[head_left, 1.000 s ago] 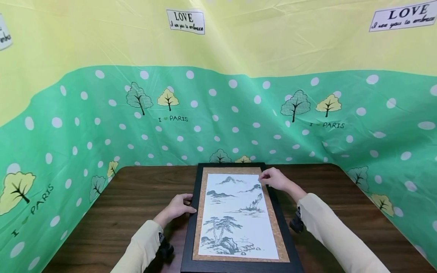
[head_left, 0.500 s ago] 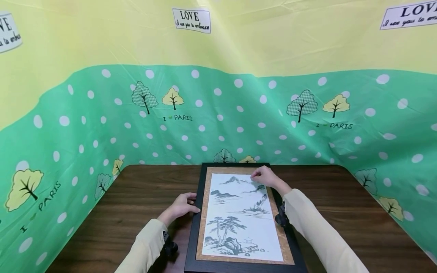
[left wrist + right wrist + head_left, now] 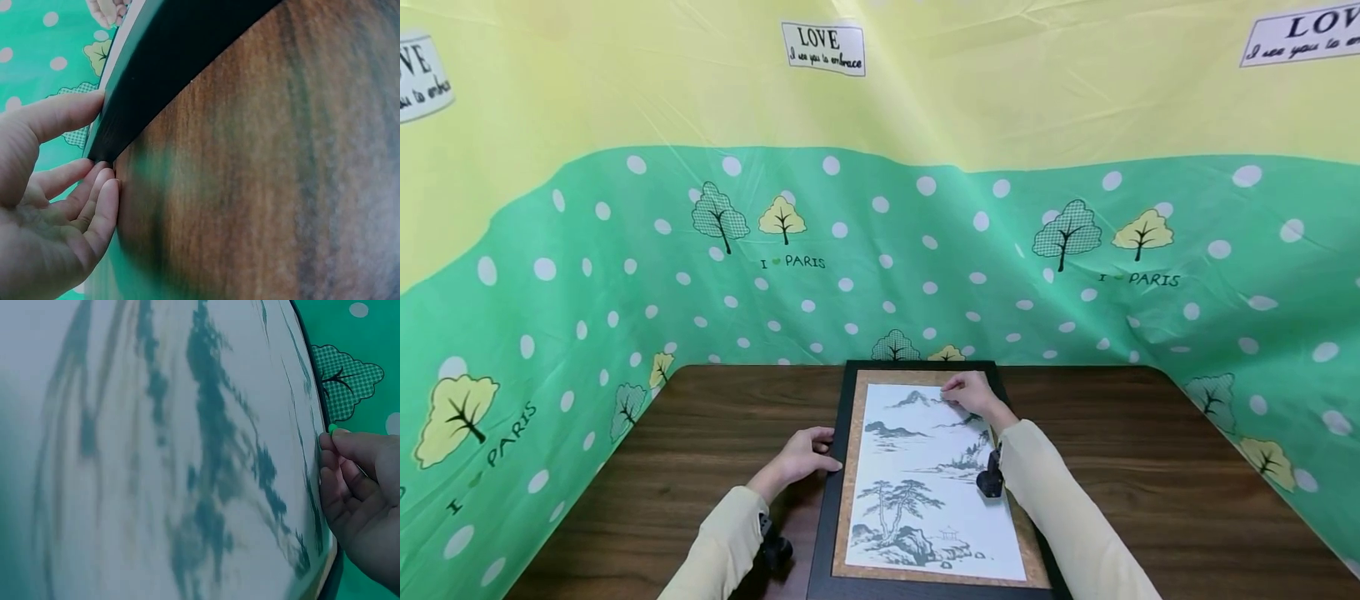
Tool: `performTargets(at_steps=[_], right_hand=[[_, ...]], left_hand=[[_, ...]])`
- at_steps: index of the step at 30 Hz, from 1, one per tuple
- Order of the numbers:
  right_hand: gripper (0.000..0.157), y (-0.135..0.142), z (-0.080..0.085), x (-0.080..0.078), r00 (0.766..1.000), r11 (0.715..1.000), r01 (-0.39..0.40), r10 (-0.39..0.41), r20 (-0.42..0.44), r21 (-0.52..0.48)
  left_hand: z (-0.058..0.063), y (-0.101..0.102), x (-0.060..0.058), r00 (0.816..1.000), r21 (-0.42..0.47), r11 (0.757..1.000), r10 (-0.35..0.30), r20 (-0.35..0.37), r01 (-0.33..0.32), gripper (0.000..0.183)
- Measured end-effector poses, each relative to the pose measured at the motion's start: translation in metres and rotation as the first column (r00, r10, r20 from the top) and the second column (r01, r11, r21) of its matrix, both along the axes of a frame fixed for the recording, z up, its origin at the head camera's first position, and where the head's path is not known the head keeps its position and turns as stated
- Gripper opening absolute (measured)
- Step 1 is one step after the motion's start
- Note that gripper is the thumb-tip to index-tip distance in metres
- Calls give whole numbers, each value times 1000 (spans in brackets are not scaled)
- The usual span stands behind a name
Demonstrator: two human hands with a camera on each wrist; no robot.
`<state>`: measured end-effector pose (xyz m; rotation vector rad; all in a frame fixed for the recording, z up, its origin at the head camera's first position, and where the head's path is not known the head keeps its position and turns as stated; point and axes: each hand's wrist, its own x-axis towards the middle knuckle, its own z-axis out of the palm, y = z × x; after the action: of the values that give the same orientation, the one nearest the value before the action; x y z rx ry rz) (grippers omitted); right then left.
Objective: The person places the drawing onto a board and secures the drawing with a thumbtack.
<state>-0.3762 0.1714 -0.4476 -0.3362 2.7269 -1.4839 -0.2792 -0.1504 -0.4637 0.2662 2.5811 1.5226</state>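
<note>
A landscape print in ink style (image 3: pixel 917 467) lies on a cork board (image 3: pixel 951 577) with a black frame (image 3: pixel 826 525). My left hand (image 3: pixel 805 454) rests against the frame's left side; in the left wrist view, thumb and fingertips touch its dark edge. Over the print's upper part is my right hand (image 3: pixel 972 393). Its thumb and forefinger pinch a small green thing (image 3: pixel 333 428), probably a push pin, of which just a bit shows between the fingertips. Whether it touches the paper cannot be seen.
The framed board lies on a dark wooden table (image 3: pixel 722 433), its far end near the table's back edge. Behind hangs a green and yellow curtain (image 3: pixel 880 250) with printed trees and dots. A black wrist camera (image 3: pixel 990 479) hangs over the print's right part.
My right hand has moved left from the print's upper right corner towards the middle of its top edge. The left hand has stayed at the frame's left side. The head view has shifted slightly.
</note>
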Motion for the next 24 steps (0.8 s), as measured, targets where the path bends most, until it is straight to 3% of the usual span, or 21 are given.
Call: performTargets(at_steps=[7,16,24], right_hand=[[11,-8,-3,-4,998,998,52,-53,26,23],[14,-13,3,-2,999,996,8,-13,48,86],[31,-18,5,-4,995,997,39,-46,86,72]], left_hand=[[-2,0,0,1000,-1,1000,6,8,-6,56],[-5,-1,1,1000,6,1000,0,2,0,57],[-4,-2,0,1000,5,1000,-6,9,6,58]])
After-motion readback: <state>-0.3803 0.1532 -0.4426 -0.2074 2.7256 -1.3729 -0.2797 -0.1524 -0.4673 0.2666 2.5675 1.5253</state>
